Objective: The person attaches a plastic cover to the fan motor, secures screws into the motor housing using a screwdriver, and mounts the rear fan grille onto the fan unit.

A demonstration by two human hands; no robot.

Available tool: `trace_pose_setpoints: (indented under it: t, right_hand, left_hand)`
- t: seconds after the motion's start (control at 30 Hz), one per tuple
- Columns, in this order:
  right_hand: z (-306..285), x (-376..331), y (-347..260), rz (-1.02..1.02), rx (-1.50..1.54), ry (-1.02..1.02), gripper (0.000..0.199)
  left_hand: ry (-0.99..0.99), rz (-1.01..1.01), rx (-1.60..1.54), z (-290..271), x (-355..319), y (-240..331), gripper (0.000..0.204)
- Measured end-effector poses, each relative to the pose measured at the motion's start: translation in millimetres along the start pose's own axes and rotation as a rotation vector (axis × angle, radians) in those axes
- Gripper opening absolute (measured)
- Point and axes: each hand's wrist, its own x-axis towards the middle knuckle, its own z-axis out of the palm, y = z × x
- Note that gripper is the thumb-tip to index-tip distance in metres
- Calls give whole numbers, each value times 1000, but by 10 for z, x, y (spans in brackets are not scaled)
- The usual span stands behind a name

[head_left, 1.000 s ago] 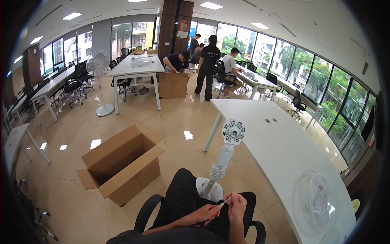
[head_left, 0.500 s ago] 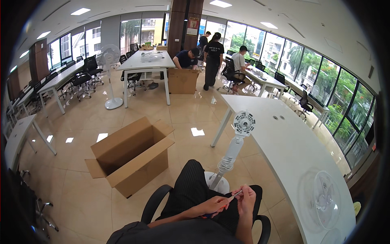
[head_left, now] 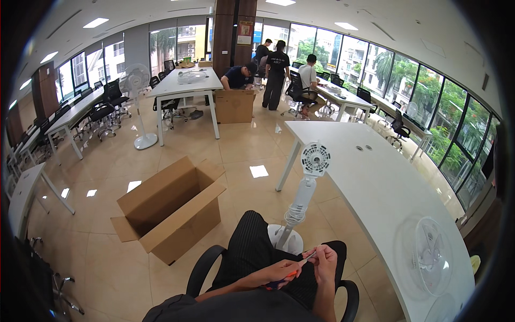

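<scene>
Above my lap, my left hand (head_left: 283, 269) is closed round the orange-and-blue handle of what looks like a screwdriver (head_left: 293, 274). Its thin grey shaft slants up to the right. My right hand (head_left: 324, 262) pinches at the shaft's tip; whatever small thing sits between those fingers is hidden. Just beyond my knees stands a white fan stand (head_left: 303, 198) on a round base, with a coiled cord round its neck. Its motor head (head_left: 315, 159) is bare, without blades or grille.
An open cardboard box (head_left: 185, 228) stands on the floor at left. The white table (head_left: 365, 177) on my right bears a clear fan grille (head_left: 431, 256). An assembled fan (head_left: 136, 80) stands farther back. Several people are at the far tables, one bending over a box (head_left: 234, 106).
The view has shifted slightly, moving the room a little leftward in the picture. Both hands stay together in nearly the same place, with the screwdriver at a similar slant.
</scene>
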Motion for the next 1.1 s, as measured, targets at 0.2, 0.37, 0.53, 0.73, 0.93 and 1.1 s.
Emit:
trace_pose_setpoints:
  t: [0.2, 0.37, 0.53, 0.73, 0.93, 1.1]
  right_hand:
    - [-45, 51, 119, 128, 333, -110, 27]
    - [89, 12, 194, 147, 422, -86, 27]
    - [176, -90, 219, 82, 437, -10, 26]
    - [336, -90, 111, 75, 228, 51, 28]
    - [427, 122, 60, 143, 144, 85, 31]
    - [539, 503, -10, 82, 82, -74, 46]
  left_hand:
    - [-165, -121, -235, -24, -28, 110, 43]
    - [-136, -85, -248, -7, -87, 101, 45]
    - [-126, -84, -227, 93, -165, 148, 46]
    - [-78, -116, -211, 116, -206, 189, 49]
    - [21, -66, -325, 20, -88, 208, 47]
    - [98, -19, -372, -222, 12, 308, 49]
